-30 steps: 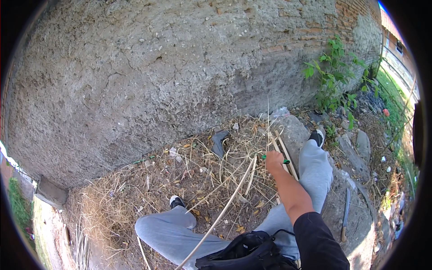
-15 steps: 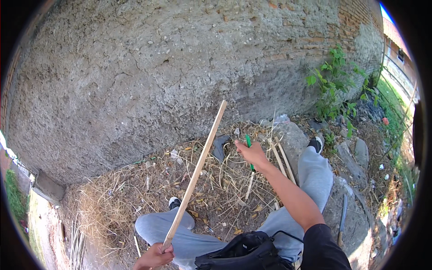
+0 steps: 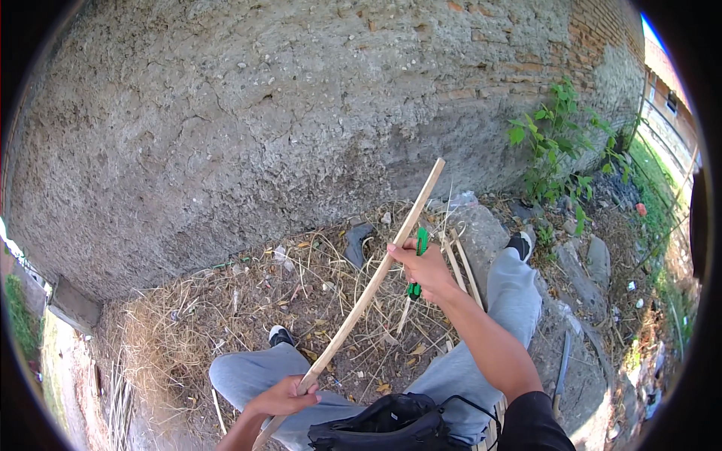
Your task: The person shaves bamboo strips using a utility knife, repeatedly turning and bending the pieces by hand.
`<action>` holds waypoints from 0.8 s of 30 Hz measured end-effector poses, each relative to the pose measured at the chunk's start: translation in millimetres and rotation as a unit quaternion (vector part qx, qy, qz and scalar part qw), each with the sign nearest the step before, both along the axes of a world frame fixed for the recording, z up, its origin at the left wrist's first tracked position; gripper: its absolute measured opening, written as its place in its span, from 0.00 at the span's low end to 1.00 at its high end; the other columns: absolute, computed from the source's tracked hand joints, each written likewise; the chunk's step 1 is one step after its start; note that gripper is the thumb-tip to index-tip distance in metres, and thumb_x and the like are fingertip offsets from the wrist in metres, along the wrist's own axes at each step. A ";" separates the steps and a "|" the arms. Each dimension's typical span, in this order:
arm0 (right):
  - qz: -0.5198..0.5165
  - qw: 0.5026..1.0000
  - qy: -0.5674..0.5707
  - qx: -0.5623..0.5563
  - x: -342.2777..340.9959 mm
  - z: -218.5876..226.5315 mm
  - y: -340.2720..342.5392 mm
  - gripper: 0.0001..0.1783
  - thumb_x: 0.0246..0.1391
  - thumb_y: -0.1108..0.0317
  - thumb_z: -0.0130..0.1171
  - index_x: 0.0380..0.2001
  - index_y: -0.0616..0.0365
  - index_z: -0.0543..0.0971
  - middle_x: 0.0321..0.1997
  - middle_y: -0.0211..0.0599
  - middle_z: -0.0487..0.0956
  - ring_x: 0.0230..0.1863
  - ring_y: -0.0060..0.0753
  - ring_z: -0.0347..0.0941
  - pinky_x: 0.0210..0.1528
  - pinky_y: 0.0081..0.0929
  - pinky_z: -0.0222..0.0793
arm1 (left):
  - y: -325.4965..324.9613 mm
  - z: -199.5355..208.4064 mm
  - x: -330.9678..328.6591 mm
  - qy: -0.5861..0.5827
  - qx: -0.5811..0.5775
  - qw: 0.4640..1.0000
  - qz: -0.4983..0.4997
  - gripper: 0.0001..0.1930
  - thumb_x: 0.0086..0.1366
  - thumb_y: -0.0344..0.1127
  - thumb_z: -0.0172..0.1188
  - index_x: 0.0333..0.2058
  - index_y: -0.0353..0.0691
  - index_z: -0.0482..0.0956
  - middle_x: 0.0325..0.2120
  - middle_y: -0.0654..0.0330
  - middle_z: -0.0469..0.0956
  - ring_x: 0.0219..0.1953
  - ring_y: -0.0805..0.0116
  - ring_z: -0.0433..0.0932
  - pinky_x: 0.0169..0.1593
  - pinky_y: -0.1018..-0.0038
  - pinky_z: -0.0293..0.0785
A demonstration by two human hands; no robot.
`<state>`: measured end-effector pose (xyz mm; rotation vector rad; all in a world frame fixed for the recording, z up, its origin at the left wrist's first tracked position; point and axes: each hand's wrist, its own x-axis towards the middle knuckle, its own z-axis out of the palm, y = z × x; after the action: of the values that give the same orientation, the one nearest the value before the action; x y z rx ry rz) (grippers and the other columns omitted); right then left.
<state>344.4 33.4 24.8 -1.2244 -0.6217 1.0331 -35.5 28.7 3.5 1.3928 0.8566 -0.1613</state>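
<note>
A long, pale wooden strip [image 3: 362,302] slants across the middle, from beside my left knee up towards the wall. My left hand [image 3: 283,396] is closed round its lower part, and the strip's lower end runs on below that hand. In my right hand [image 3: 430,272] is a green utility knife [image 3: 422,241], gripped upright in the fist. The thumb and finger side of this hand meets the strip's upper part. Whether a blade is out cannot be made out.
A rough plastered wall [image 3: 248,135] rises ahead. Dry straw [image 3: 173,331] covers the ground. More wooden strips [image 3: 466,267] lie by a concrete slab [image 3: 481,229]. A long-bladed knife [image 3: 562,368] rests to the right. A black bag [image 3: 380,428] sits at my lap; a leafy plant [image 3: 556,143] grows right.
The strip has swung right and slid down through my left hand, which has moved up and right. My right hand, still holding the utility knife, now meets the strip.
</note>
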 end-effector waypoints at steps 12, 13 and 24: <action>-0.051 0.998 -0.028 -0.015 6.7 -12.8 5.8 0.11 0.50 0.66 0.71 0.26 0.63 0.80 0.15 0.20 0.68 0.13 0.10 0.52 0.15 0.19 0.42 | 1.5 47.9 104.5 0.053 0.539 0.837 -0.077 0.29 0.59 0.46 0.65 0.53 0.38 0.63 0.40 0.45 0.78 0.30 0.51 0.82 0.34 0.60 0.77; -0.057 0.998 -0.032 -0.011 7.7 -18.1 7.1 0.11 0.49 0.67 0.71 0.26 0.63 0.80 0.15 0.20 0.68 0.13 0.10 0.52 0.15 0.19 0.42 | 2.3 49.1 110.3 0.048 0.562 0.821 -0.093 0.29 0.60 0.46 0.65 0.53 0.38 0.63 0.40 0.45 0.78 0.31 0.50 0.82 0.34 0.59 0.77; -0.053 0.998 -0.001 -0.027 4.3 -22.1 13.0 0.12 0.49 0.66 0.71 0.23 0.62 0.80 0.15 0.17 0.66 0.14 0.10 0.50 0.14 0.19 0.40 | 38.0 16.3 122.2 -0.047 0.454 0.890 -0.018 0.26 0.58 0.38 0.66 0.51 0.39 0.65 0.36 0.49 0.79 0.28 0.60 0.82 0.32 0.66 0.77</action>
<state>348.7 46.4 2.7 -1.2920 -0.5263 0.9654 86.7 66.7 19.8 2.2667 0.8555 0.3289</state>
